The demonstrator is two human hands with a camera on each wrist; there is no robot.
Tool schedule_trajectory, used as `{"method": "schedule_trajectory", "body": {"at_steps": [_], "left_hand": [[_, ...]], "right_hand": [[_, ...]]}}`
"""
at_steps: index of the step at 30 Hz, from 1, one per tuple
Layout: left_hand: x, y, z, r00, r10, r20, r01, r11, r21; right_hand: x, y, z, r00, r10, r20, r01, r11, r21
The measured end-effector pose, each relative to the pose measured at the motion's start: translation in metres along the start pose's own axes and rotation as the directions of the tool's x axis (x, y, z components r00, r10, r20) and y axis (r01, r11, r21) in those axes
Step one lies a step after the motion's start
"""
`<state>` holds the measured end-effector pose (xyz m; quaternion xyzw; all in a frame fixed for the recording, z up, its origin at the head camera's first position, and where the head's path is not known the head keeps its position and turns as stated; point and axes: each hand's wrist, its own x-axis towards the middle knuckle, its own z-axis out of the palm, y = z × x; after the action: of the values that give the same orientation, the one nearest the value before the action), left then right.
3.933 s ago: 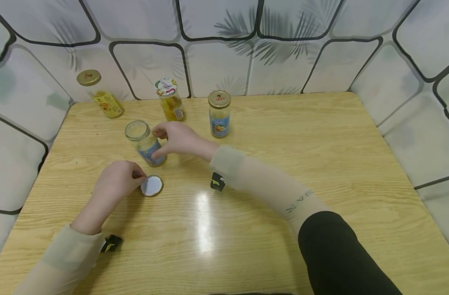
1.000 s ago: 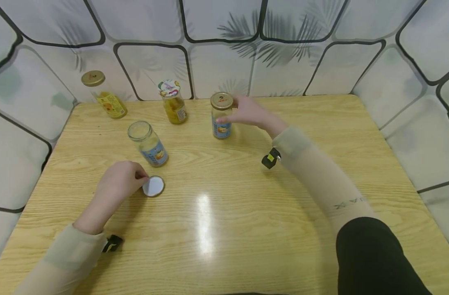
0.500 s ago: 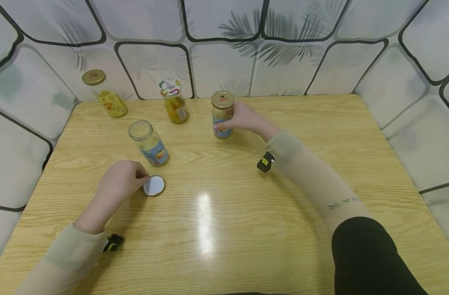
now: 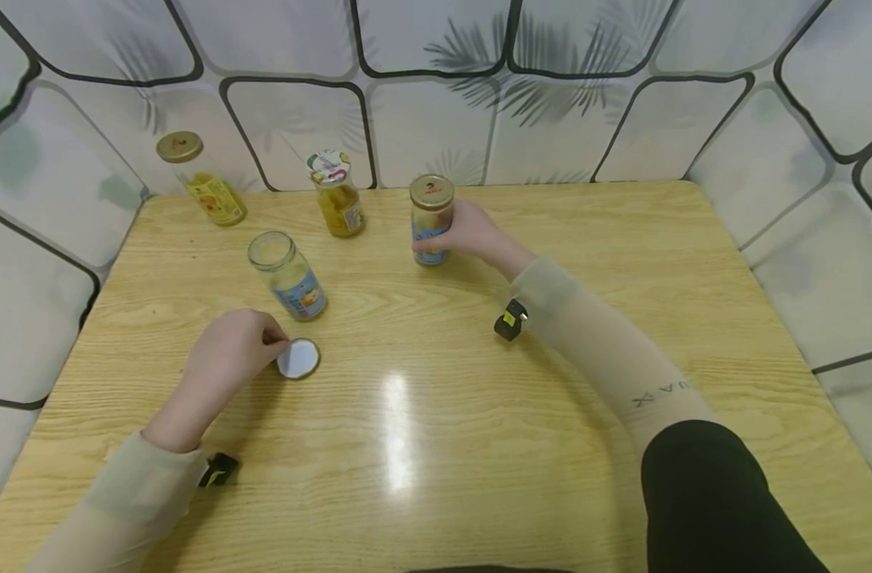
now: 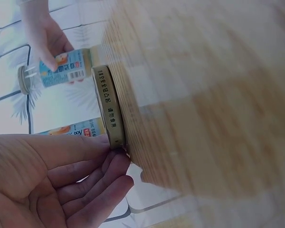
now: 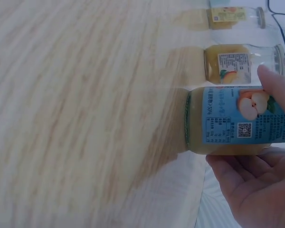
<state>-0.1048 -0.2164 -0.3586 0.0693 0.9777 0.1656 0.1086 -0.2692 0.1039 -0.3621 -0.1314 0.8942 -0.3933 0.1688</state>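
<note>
My left hand pinches a round jar lid by its edge, its white inside facing up. The gold rim of this lid shows large in the left wrist view, between thumb and fingers. Just behind it stands an uncovered glass jar with a blue label. Farther right, my right hand grips a closed jar with a gold lid and blue label. The right wrist view shows the thumb on one side of this jar and the fingers on the other; an apple picture is on its label.
A jar of yellow fruit with a patterned lid stands at the back, left of the gripped jar. In the back left corner is a yellow-labelled jar with a gold lid. A patterned wall bounds the wooden table.
My right hand has left the uncovered jar, moved right to the closed blue-labelled jar and closed its fingers round it. The left hand keeps pinching the lid in place.
</note>
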Motion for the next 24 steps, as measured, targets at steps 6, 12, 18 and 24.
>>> {"method": "schedule_trajectory", "body": {"at_steps": [6, 12, 18, 24], "left_hand": [[-0.0006, 0.0012, -0.0013, 1.0, -0.01, 0.01, 0.01, 1.0, 0.002], [-0.0014, 0.0025, -0.0021, 1.0, 0.004, -0.002, -0.004, 1.0, 0.008], [-0.0016, 0.0035, -0.0027, 1.0, 0.014, -0.002, -0.014, 1.0, 0.017], [-0.0021, 0.0044, -0.003, 1.0, 0.009, 0.006, -0.009, 1.0, 0.022]], "right_hand": [[0.0025, 0.0007, 0.0037, 0.999, 0.012, -0.036, -0.012, 1.0, -0.024], [0.0016, 0.0009, 0.0062, 0.998, 0.009, -0.066, -0.012, 0.999, -0.044], [0.0004, 0.0006, 0.0072, 0.997, -0.004, -0.075, 0.001, 0.999, -0.048], [0.001, 0.0006, 0.0073, 0.997, 0.005, -0.073, -0.008, 0.999, -0.047]]}}
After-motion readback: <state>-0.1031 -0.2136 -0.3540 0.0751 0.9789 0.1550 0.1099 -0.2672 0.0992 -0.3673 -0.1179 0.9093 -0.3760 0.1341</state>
